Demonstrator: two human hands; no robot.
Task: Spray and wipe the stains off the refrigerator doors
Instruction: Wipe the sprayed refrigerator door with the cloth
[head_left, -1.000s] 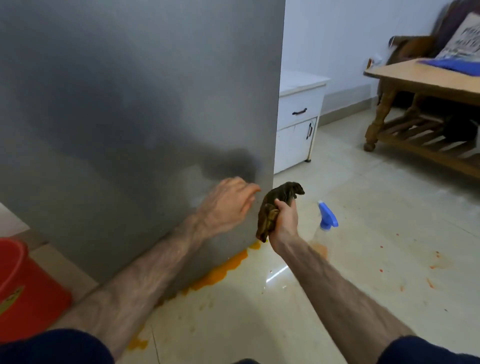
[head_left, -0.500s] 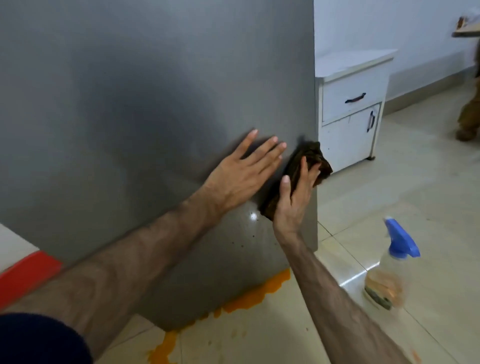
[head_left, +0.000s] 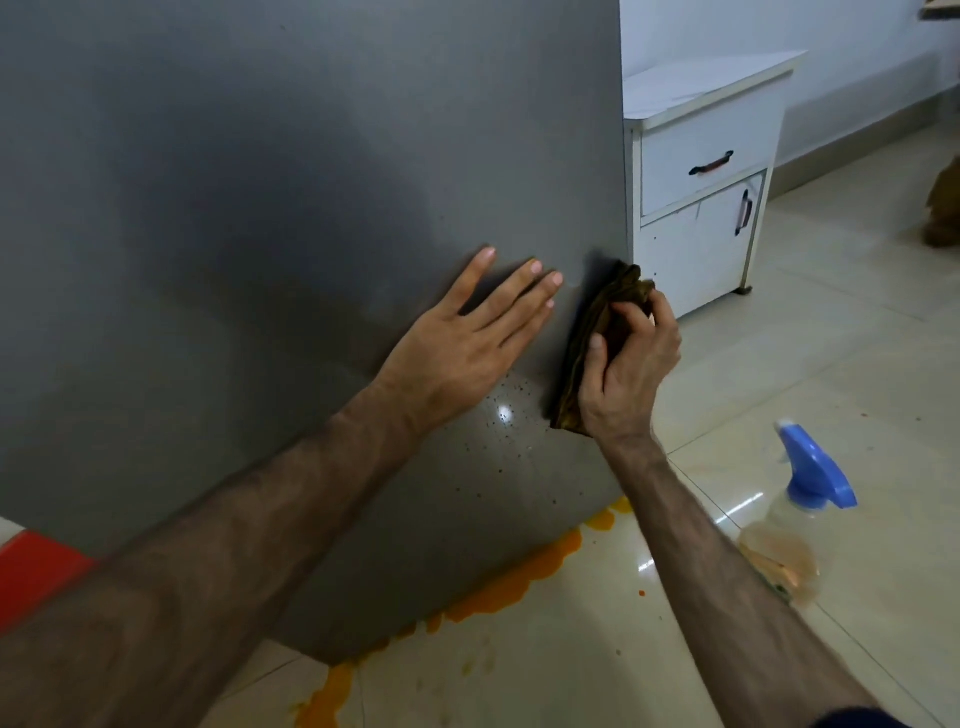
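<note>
Clearance, refrigerator door (head_left: 311, 208) lower right corner.
Floor (head_left: 779, 364) lay open rightward; white cabinet (head_left: 701, 182) stood behind the door's right edge, spray bottle (head_left: 800, 519) near its bottom corner.

Glossy cream floor tiles (head_left: 857, 332) are reflecting overhead light, with an orange spill (head_left: 498, 592) spreading across them. A white cabinet (head_left: 701, 176) with dark handles is standing against a pale wall (head_left: 727, 26). A red object (head_left: 31, 571) is showing at the left edge.

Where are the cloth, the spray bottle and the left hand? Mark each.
cloth (head_left: 582, 353): head view, middle of the folded fabric.
spray bottle (head_left: 813, 475): head view, blue trigger head.
left hand (head_left: 467, 345): head view, back of the hand.
</note>
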